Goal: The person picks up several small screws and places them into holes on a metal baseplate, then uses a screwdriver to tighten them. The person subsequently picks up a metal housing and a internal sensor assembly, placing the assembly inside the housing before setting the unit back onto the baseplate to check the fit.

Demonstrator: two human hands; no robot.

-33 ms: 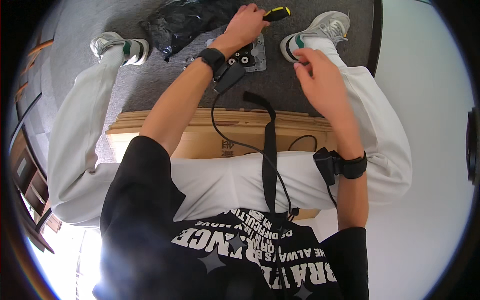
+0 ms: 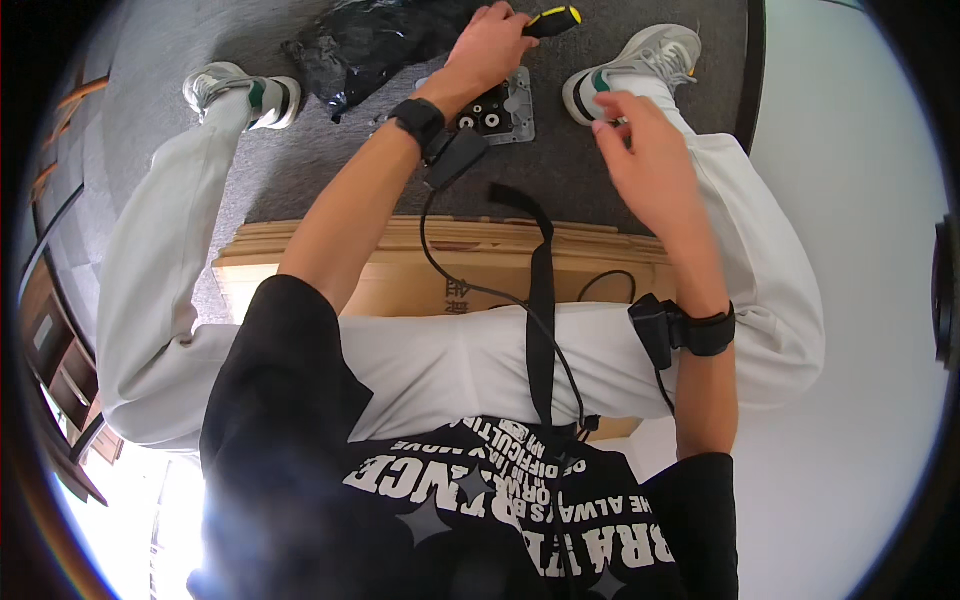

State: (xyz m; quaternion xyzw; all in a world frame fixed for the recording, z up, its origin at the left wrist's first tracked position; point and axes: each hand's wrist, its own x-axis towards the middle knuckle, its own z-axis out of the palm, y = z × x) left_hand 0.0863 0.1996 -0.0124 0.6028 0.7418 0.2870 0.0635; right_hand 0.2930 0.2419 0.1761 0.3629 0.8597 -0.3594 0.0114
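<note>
My left hand point(image 2: 486, 46) reaches to the far middle, its fingers closed at the end of a screwdriver point(image 2: 556, 20) with a black and yellow handle. The handle points right; the shank is hidden by the hand. Beneath that hand and wrist lies a grey, plate-like housing point(image 2: 522, 110) with black parts and small round fittings, partly covered. My right hand point(image 2: 645, 160) hovers over the floor beside my right shoe, fingers loosely bent and apart, with nothing visible in it.
A crumpled black plastic bag point(image 2: 360, 50) lies left of the housing. Flattened cardboard point(image 2: 400, 270) is stacked between my legs. A black strap point(image 2: 540, 300) and cables hang across my lap. My shoes point(image 2: 655, 50) flank the work area, and a white wall point(image 2: 860, 250) stands on the right.
My right hand has shifted very slightly to the right. My left hand stays almost in place at the screwdriver.
</note>
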